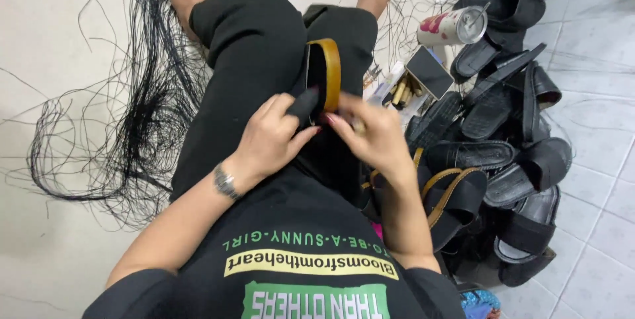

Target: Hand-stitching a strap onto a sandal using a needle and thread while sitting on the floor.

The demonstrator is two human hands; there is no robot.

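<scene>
Pale tiled floor (53, 41) | black threads (142, 94) strewn | both hands pinching sandal (324, 77)

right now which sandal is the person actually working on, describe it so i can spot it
Start at the person's black-trousered lap in the middle of the head view. Both hands meet there: the left hand and right hand grip the sandal standing on edge. Unlike the pile of sandals lying on the floor tiles to the right, this one is lifted, showing its tan rim.
</scene>
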